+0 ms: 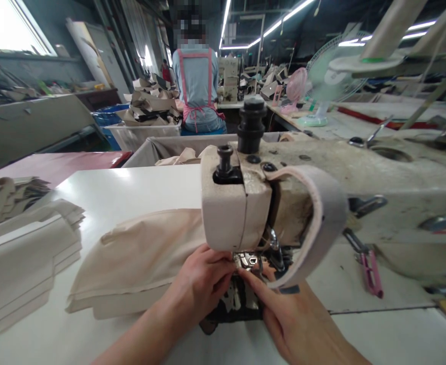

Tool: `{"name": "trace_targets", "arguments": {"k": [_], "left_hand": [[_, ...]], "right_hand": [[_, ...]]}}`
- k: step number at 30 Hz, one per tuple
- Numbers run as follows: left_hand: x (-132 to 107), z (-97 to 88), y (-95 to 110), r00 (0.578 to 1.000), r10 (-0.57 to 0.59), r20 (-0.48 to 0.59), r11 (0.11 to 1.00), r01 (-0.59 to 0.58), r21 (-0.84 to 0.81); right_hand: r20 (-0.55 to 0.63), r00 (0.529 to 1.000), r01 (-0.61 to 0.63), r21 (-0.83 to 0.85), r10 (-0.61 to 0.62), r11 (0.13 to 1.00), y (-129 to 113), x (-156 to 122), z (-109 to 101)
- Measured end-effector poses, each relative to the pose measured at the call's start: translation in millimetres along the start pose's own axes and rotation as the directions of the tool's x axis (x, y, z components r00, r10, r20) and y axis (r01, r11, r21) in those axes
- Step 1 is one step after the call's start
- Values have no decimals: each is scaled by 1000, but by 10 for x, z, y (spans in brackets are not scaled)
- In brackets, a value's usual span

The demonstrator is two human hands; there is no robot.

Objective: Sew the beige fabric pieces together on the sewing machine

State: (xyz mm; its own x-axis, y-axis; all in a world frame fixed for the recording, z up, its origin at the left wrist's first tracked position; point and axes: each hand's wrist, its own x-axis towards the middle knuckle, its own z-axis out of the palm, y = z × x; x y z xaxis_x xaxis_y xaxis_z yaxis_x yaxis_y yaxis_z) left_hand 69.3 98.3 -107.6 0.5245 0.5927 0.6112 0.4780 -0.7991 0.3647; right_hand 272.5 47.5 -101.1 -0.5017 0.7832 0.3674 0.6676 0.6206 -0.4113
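Beige fabric (143,253), a sewn piece with a curved seam, lies on the white table left of the sewing machine head (225,208). My left hand (202,276) is closed at the fabric's right end, fingers bent and tips close to the metal presser foot (248,260). My right hand (284,309) rests at the other side of the foot. Its index finger is stretched toward my left fingertips and its thumb is apart; the other fingers are partly hidden behind a curved pale strap (327,218) on the machine.
Stacked cut fabric pieces (17,274) lie at the left. Pink-handled thread snips (370,274) rest on the machine bed at the right. Behind the table stands a grey-lined bin (150,149) with fabric. Farther back, a person in an apron (198,86) sits facing away, near fans (331,71).
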Motion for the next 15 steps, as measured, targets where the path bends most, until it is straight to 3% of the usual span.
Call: {"name": "trace_targets", "arguments": {"k": [6, 15], "left_hand": [[-36, 23, -47, 1000, -20, -14, 1000, 20, -10], [-47, 74, -58, 998, -33, -56, 999, 34, 23]], "right_hand": [[-47, 999, -5, -19, 5, 1000, 0, 34, 25], [-25, 1000, 7, -91, -9, 996, 21, 0, 42]]}}
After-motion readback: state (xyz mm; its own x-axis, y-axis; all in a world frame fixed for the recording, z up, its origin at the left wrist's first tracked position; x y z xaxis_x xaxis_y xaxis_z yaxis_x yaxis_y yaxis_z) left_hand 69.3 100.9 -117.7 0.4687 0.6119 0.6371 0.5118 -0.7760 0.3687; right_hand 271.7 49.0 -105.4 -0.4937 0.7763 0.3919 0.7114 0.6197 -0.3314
